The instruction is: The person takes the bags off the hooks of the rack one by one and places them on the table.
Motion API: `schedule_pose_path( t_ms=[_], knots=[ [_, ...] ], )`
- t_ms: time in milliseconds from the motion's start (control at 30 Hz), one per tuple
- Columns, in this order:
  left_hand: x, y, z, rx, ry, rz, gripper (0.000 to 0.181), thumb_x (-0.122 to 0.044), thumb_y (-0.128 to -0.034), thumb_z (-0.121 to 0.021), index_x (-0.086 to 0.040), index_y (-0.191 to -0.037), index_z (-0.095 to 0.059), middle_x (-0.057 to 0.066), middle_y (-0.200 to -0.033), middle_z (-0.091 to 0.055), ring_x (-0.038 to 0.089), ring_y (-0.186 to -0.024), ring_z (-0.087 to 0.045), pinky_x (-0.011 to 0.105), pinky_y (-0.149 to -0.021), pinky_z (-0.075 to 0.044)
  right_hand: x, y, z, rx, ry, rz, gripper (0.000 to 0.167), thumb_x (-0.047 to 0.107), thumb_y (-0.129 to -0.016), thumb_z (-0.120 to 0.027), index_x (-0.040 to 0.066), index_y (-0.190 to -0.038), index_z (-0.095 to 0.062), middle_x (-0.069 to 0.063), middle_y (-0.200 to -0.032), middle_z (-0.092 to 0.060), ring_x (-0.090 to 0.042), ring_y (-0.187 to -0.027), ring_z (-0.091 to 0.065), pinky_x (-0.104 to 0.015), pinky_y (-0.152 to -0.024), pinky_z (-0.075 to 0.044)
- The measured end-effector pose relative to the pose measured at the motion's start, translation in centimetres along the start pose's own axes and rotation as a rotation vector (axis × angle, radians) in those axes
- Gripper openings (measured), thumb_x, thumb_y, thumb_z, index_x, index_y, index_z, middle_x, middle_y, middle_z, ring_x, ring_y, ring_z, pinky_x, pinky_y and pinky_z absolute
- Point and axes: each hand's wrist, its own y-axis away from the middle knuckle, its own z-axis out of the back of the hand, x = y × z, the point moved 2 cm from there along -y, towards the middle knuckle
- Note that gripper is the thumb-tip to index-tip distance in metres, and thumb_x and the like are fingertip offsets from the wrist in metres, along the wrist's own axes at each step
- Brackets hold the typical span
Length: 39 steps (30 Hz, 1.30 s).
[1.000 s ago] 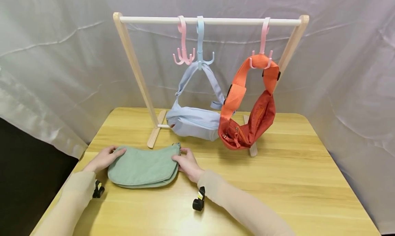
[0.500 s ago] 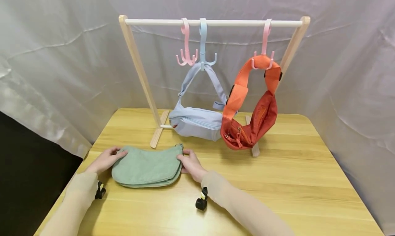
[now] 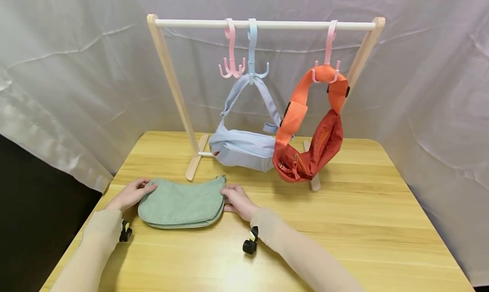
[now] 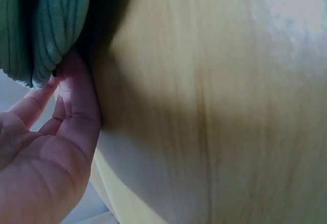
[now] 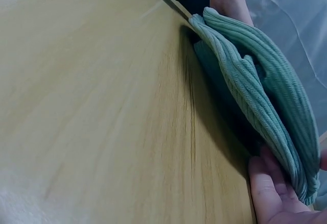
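Note:
A green corduroy bag (image 3: 181, 203) lies low over the front left of the wooden table, with a small metal ring at its upper right corner. My left hand (image 3: 131, 193) grips its left end, thumb on top and fingers beneath, as the left wrist view also shows. At the opposite end my right hand (image 3: 240, 203) pinches the bag between thumb and fingers. In the right wrist view the bag's layered, ribbed edge (image 5: 255, 96) bows between both hands, and the right fingers (image 5: 265, 191) reach under it.
Behind stands a rack with a white rail (image 3: 290, 25). A pale blue bag (image 3: 246, 150) hangs from a blue hook (image 3: 252, 50); a red-orange bag (image 3: 305, 156) hangs from a pink hook (image 3: 329, 46). Another pink hook (image 3: 231, 50) bears no bag. Grey curtains surround the table (image 3: 363, 224).
The head view has shifted slightly, so the scene sits a little further right. Both hands keep hold of the green bag, and the right fingers have shifted slightly at its end.

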Motion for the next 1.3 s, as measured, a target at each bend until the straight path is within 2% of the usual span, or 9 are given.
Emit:
schedule_pose_path(
  t_ms=[133, 300, 400, 533, 767, 967, 1033, 1200, 1300],
  knots=[
    [0.0, -0.1, 0.1, 0.013, 0.008, 0.008, 0.061, -0.041, -0.1030, -0.053, 0.008, -0.138, -0.048, 0.028, -0.123, -0.058, 0.036, -0.110, -0.056, 0.042, -0.091, -0.046, 0.1, 0.0, 0.0, 0.005, 0.031, -0.019, 0.041, 0.009, -0.094, -0.053, -0.007, -0.131, -0.045, -0.007, -0.093, -0.063, -0.013, -0.078, -0.065, -0.029, -0.073, -0.060],
    [0.0, -0.1, 0.4, 0.015, -0.014, 0.012, 0.059, -0.041, -0.1037, -0.051, 0.008, -0.137, -0.048, 0.031, -0.124, -0.056, 0.038, -0.109, -0.055, 0.046, -0.091, -0.045, 0.1, 0.0, -0.2, 0.019, 0.083, -0.018, 0.044, 0.008, -0.094, -0.055, -0.006, -0.134, -0.042, -0.010, -0.099, -0.062, -0.016, -0.082, -0.066, -0.031, -0.076, -0.060],
    [0.0, -0.1, 0.6, 0.030, -0.028, 0.021, 0.063, -0.043, -0.1042, -0.049, 0.009, -0.140, -0.045, 0.036, -0.136, -0.049, 0.048, -0.120, -0.051, 0.055, -0.097, -0.045, 0.0, -0.1, -0.2, 0.026, 0.114, -0.011, 0.041, 0.009, -0.096, -0.057, -0.004, -0.133, -0.043, -0.012, -0.101, -0.063, -0.016, -0.083, -0.067, -0.031, -0.076, -0.061],
    [0.3, 0.0, 0.7, 0.056, -0.036, 0.040, 0.071, -0.046, -0.1051, -0.046, 0.011, -0.146, -0.037, 0.042, -0.149, -0.035, 0.057, -0.135, -0.037, 0.065, -0.107, -0.037, -0.2, -0.1, -0.3, 0.037, 0.122, -0.010, 0.039, 0.009, -0.098, -0.060, -0.001, -0.131, -0.044, -0.014, -0.103, -0.067, -0.016, -0.084, -0.069, -0.033, -0.079, -0.061],
    [0.1, -0.3, 1.0, 0.055, -0.067, 0.034, 0.064, -0.043, -0.1060, -0.044, 0.011, -0.141, -0.041, 0.041, -0.143, -0.042, 0.055, -0.129, -0.044, 0.063, -0.104, -0.041, -0.2, -0.3, -0.4, 0.032, 0.103, -0.006, 0.037, 0.007, -0.097, -0.063, -0.001, -0.129, -0.046, -0.022, -0.113, -0.071, -0.020, -0.089, -0.073, -0.035, -0.082, -0.062],
    [0.3, -0.6, 1.0, 0.022, -0.092, -0.013, 0.054, -0.040, -0.1054, -0.046, 0.008, -0.129, -0.050, 0.035, -0.125, -0.056, 0.042, -0.107, -0.057, 0.051, -0.089, -0.047, -0.2, -0.4, -0.5, 0.029, 0.103, 0.000, 0.038, 0.007, -0.098, -0.063, -0.002, -0.130, -0.046, -0.023, -0.112, -0.071, -0.019, -0.086, -0.073, -0.034, -0.079, -0.062],
    [0.5, -0.5, 0.9, 0.026, -0.098, -0.018, 0.054, -0.040, -0.1055, -0.046, 0.009, -0.128, -0.050, 0.035, -0.124, -0.056, 0.042, -0.106, -0.056, 0.051, -0.088, -0.047, -0.3, -0.5, -0.5, 0.031, 0.110, -0.001, 0.038, 0.007, -0.097, -0.063, -0.003, -0.130, -0.046, -0.022, -0.110, -0.072, -0.017, -0.083, -0.072, -0.033, -0.077, -0.062],
    [0.6, -0.4, 0.9, 0.052, -0.076, -0.004, 0.058, -0.040, -0.1060, -0.045, 0.012, -0.133, -0.046, 0.041, -0.136, -0.047, 0.054, -0.123, -0.049, 0.061, -0.098, -0.044, -0.6, -0.6, -0.4, 0.035, 0.118, 0.007, 0.039, 0.008, -0.097, -0.064, -0.003, -0.130, -0.046, -0.020, -0.108, -0.072, -0.015, -0.081, -0.071, -0.033, -0.076, -0.062],
    [0.3, -0.5, 0.9, 0.051, -0.072, -0.003, 0.058, -0.039, -0.1061, -0.045, 0.012, -0.133, -0.045, 0.041, -0.136, -0.047, 0.054, -0.123, -0.049, 0.061, -0.098, -0.044, -0.5, -0.6, -0.3, 0.026, 0.127, 0.014, 0.039, 0.010, -0.098, -0.064, -0.003, -0.131, -0.046, -0.021, -0.109, -0.072, -0.016, -0.083, -0.071, -0.034, -0.077, -0.062]
  ],
)
